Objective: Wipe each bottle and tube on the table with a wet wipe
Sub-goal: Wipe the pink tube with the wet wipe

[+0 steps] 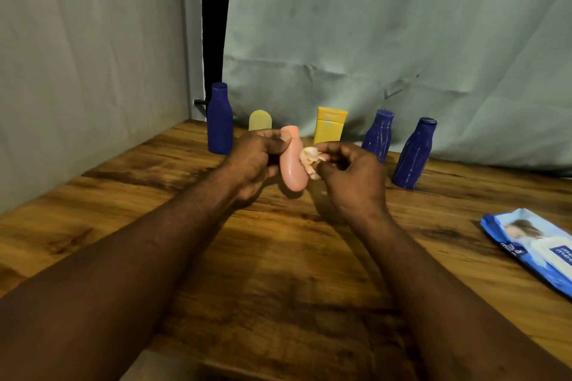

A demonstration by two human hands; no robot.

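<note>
My left hand [252,158] grips a pink bottle [291,165] above the wooden table [278,257], thumb near its top. My right hand [353,176] pinches a crumpled wet wipe [309,159] against the bottle's right side. Standing at the back are a tall blue bottle [219,119], a pale yellow bottle [260,120] partly hidden behind my left hand, and a yellow tube [330,125]. Two more blue bottles [378,139] [413,154] stand to the right.
A blue and white wet wipe pack [535,247] lies flat near the table's right edge. A grey-green cloth [402,40] hangs behind the bottles, and a pale wall [93,71] closes the left side.
</note>
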